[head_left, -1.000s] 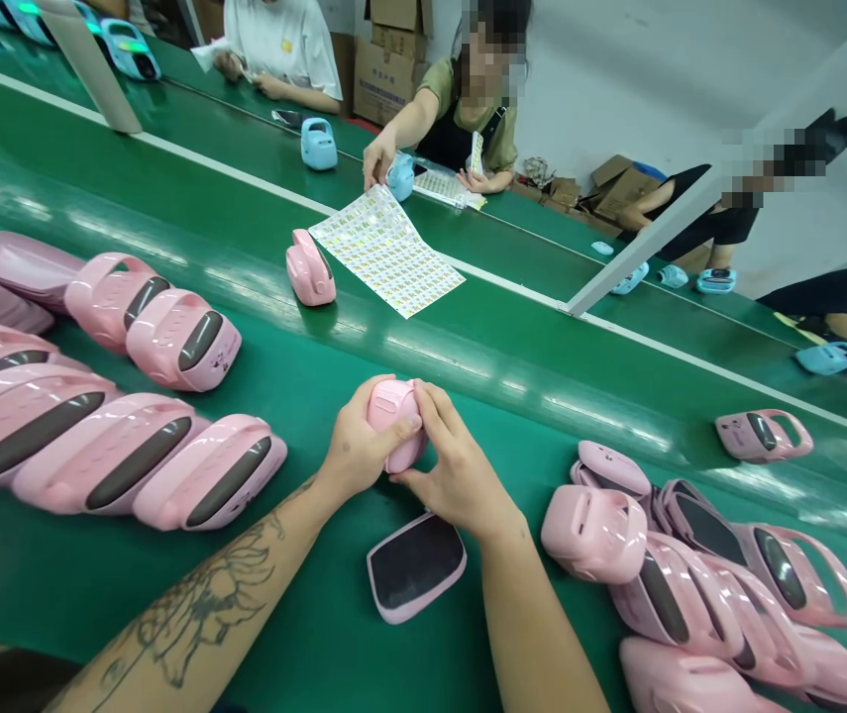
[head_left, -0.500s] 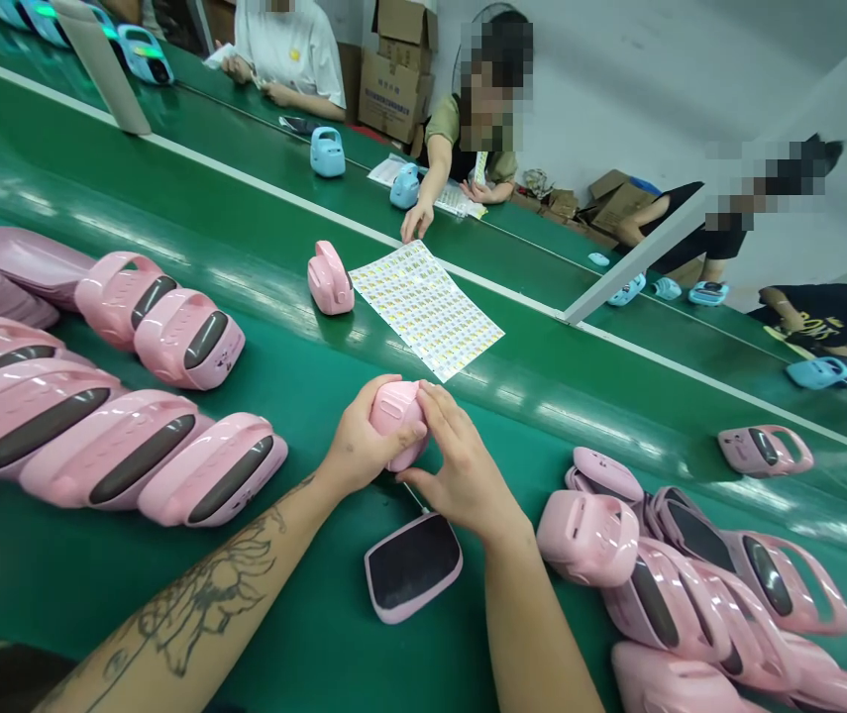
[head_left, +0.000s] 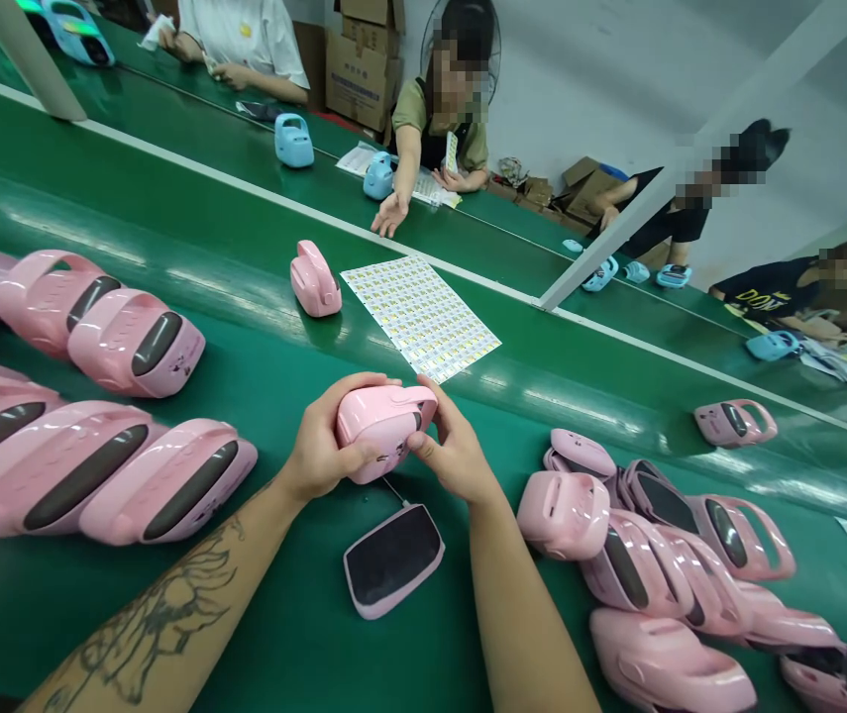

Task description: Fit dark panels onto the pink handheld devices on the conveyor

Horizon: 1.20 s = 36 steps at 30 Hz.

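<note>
Small dark print is seen on the cardboard box (head_left: 360, 84), too fine to be read; small labels are set out in rows across the sheet (head_left: 423, 317), none of them legible, and on a dark shirt (head_left: 776, 290) at the far right yellow lettering is only partly made out. Now to the hands: the pink housing (head_left: 378, 421) is held up above the near surface, its left side clamped by the left hand (head_left: 319, 446) with the thumb laid across the front, its right end gripped by the right hand (head_left: 459, 446) between thumb and curled fingers. Both forearms are reached forward, the left one marked by a flower tattoo. The green table (head_left: 281, 624) is crowded at left by pink units (head_left: 122, 475); below the hands a dark panel (head_left: 393, 560) is laid flat, joined by a thin cable (head_left: 395, 490), and at right more pink units (head_left: 638, 564) are heaped. Across the green belt an open hand (head_left: 391, 213) is extended by a co-worker toward the sheet, and the room is closed off by a pale wall (head_left: 579, 79)
</note>
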{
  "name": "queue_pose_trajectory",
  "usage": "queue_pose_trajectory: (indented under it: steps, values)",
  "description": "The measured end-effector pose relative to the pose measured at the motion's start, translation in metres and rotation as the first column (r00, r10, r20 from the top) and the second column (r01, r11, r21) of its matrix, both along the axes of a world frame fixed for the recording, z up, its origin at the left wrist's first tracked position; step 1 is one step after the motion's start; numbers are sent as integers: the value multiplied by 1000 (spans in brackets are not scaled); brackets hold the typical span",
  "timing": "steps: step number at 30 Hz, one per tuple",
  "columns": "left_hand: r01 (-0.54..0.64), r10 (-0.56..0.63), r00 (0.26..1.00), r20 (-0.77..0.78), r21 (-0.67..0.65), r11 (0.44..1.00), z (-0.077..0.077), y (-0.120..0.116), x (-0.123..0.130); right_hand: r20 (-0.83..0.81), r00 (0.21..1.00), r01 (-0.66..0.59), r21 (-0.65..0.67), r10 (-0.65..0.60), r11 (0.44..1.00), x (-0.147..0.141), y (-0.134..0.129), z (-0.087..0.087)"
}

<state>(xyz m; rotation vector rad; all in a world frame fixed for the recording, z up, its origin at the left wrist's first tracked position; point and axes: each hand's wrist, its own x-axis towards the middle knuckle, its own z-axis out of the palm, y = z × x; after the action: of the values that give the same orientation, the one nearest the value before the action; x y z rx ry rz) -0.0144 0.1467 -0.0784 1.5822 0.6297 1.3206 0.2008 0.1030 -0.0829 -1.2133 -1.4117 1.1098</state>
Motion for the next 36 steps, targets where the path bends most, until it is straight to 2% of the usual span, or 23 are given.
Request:
queue_pose_trajectory:
  steps: [3,7,12,16,18,20,23,25,27,32,36]
  values:
    - [69,-69,998,16,-46,997,-4,1,0,-154,987,47,15,-44,999,-8,-2,2]
    - [-43,22,989,-150,-137,990,-8,1,1,-38,980,195,45,-193,980,-14,-5,14]
    - [22,-80,973,-217,-259,966,5,-2,2,8,973,230,44,-231,972,-14,-8,24]
    - [-15,-53,971,-232,-279,960,6,-4,5,34,962,270,38,-271,962,-14,-7,24]
    - [-7,-35,992,-123,-325,946,3,-3,8,41,959,279,61,-282,958,-13,-7,24]
    - [64,-23,995,102,-421,905,0,-1,11,42,956,283,105,-289,953,-11,-7,26]
    - [223,37,901,432,-535,815,2,1,15,77,969,228,71,-233,971,-12,-9,32]
    - [298,63,840,539,-556,776,6,2,15,105,987,122,-3,-121,992,-19,-11,36]
    - [339,64,815,575,-565,752,8,1,15,94,994,59,-23,-56,998,-28,-12,40]
    - [360,45,836,547,-608,707,3,2,15,49,979,199,10,-200,980,-42,-14,47]
    - [239,115,874,472,-624,744,-1,10,17,174,949,258,59,-265,964,-40,-18,49]
